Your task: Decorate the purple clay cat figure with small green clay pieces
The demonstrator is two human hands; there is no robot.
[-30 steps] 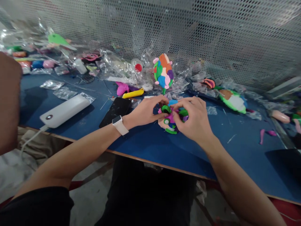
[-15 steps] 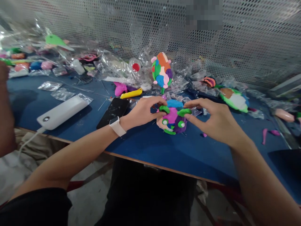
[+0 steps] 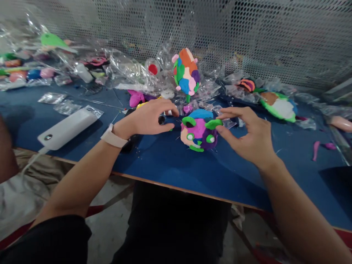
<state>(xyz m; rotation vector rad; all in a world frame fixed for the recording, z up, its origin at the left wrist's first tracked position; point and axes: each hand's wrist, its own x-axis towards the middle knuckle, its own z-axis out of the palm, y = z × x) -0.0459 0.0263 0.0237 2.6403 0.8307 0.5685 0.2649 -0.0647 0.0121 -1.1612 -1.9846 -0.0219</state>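
A modelling-clay animal head (image 3: 200, 134) in pink, purple, peach and blue stands on the table, with green-ringed white eyes and a green mouth strip. My right hand (image 3: 247, 137) has thumb and fingers around the outer end of its right-side green clay ear (image 3: 213, 124), the thumb touching it from below. The left-side green ear (image 3: 189, 121) has a dark hollow and nothing touches it. My left hand (image 3: 154, 117) is apart from the head, on its left, with thumb and fingers spread. A small green speck shows by the left thumb tip.
Behind the head stands a multicoloured clay-covered form (image 3: 187, 71). A white power bank (image 3: 67, 128) with a cable lies left. A green-edged clay piece (image 3: 279, 107) lies right, purple scraps (image 3: 316, 150) nearer. Plastic wrappers line the perforated metal panel (image 3: 247, 40). Another person's arm (image 3: 7, 154) is at far left.
My left hand has let go of the left-side green ear and moved left, its fingers opening. My right hand stays at the other ear. The view has shifted slightly.
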